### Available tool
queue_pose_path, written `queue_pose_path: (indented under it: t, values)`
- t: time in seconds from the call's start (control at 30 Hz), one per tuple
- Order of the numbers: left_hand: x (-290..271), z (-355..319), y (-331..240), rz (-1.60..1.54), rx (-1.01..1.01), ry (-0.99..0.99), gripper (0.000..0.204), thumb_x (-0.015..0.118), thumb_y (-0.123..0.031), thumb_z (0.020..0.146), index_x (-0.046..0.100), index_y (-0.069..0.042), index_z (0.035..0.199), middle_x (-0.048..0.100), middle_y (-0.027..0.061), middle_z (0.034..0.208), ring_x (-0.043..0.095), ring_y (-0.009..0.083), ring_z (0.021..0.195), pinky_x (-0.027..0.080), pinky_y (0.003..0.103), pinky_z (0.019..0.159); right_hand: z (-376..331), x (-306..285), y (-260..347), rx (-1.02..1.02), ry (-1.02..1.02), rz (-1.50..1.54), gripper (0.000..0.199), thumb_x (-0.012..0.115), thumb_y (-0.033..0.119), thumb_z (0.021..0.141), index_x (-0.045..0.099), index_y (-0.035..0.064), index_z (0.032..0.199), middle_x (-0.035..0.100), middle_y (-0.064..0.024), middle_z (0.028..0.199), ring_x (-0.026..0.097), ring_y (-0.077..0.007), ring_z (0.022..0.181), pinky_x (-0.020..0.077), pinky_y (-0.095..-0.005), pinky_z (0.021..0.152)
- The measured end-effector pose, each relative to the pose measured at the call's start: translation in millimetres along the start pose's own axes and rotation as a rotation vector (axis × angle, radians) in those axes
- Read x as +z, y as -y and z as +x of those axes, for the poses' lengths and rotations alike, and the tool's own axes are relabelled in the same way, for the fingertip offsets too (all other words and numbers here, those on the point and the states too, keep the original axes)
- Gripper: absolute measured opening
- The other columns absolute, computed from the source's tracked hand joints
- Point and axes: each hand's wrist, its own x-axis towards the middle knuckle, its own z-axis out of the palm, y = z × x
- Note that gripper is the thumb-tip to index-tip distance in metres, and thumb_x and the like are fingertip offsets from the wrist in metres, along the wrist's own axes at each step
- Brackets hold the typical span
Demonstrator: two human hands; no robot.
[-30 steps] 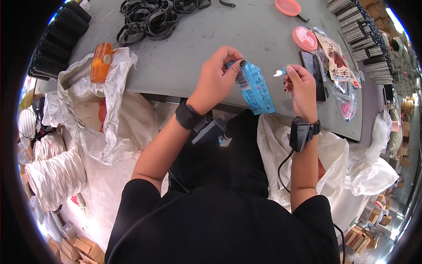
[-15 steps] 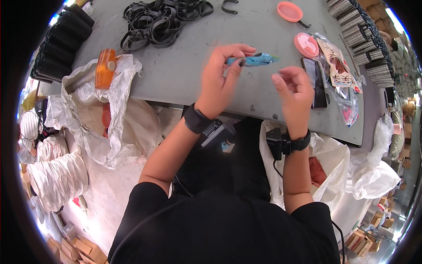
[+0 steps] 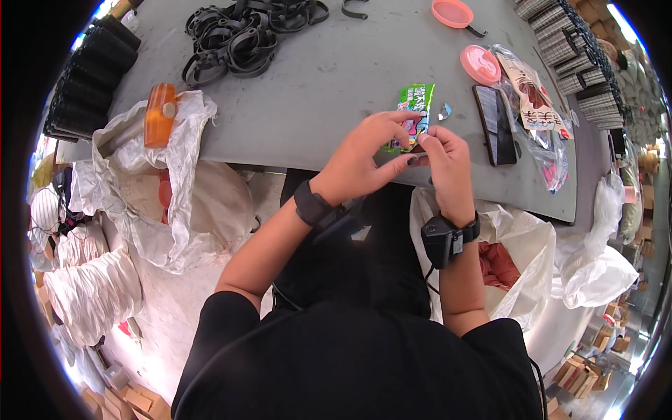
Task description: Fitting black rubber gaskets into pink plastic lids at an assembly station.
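Observation:
My left hand (image 3: 371,150) and my right hand (image 3: 448,168) meet at the near edge of the grey table (image 3: 315,105). Their fingertips pinch together on the lower end of a small green snack packet (image 3: 418,98), which lies slanted on the table with its top pointing away from me. Something small and dark sits between the fingertips; I cannot tell what it is. A tiny torn-off scrap (image 3: 444,110) lies just right of the packet. Both wrists wear black bands.
A black phone (image 3: 495,124), a clear bag of printed packets (image 3: 535,105) and two pink lids (image 3: 480,64) lie to the right. Black straps (image 3: 238,35) are piled at the back. An orange bottle (image 3: 159,115) rests in a white sack (image 3: 189,182) on the left; another sack (image 3: 518,245) stands at the right.
The packet was held up showing its blue side; now it is down on the table with its green side up. My right hand has closed in on the left, and the scrap lies on the table.

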Motion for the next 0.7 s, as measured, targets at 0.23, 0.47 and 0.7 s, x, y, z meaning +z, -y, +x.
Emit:
queue_pose_path:
  t: [0.23,0.47,0.7]
  values:
    - [-13,16,-4,0.012,-0.291,-0.019,0.022,0.066,-0.014,0.077,0.056,-0.003,0.093,0.056,0.0170,0.107,0.054,0.0345,0.101,0.045,0.037,0.088,10,6,0,-0.339,0.043,-0.526,0.014,0.054,0.009,0.090,0.056,-0.0046,0.089,0.057,-0.0136,0.077,0.050,-0.0225,0.062,0.0414,-0.0324,0.059]
    - [2,17,-7,0.283,-0.217,0.106,0.017,0.060,-0.015,0.079,0.057,-0.001,0.088,0.053,0.0161,0.093,0.053,0.0335,0.092,0.045,0.040,0.078,-4,-9,-5,-0.465,0.088,-0.766,0.012,0.050,0.009,0.089,0.054,-0.0014,0.085,0.052,-0.0206,0.077,0.051,-0.0402,0.073,0.0416,-0.0424,0.063]
    - [-5,12,-21,0.327,-0.341,0.192,0.016,0.059,-0.017,0.080,0.056,-0.003,0.088,0.055,0.0136,0.090,0.055,0.0336,0.085,0.045,0.042,0.073,-6,-6,-10,-0.451,0.131,-0.678,0.007,0.049,0.004,0.086,0.053,-0.0020,0.084,0.051,-0.0201,0.077,0.051,-0.0400,0.072,0.0413,-0.0411,0.063]
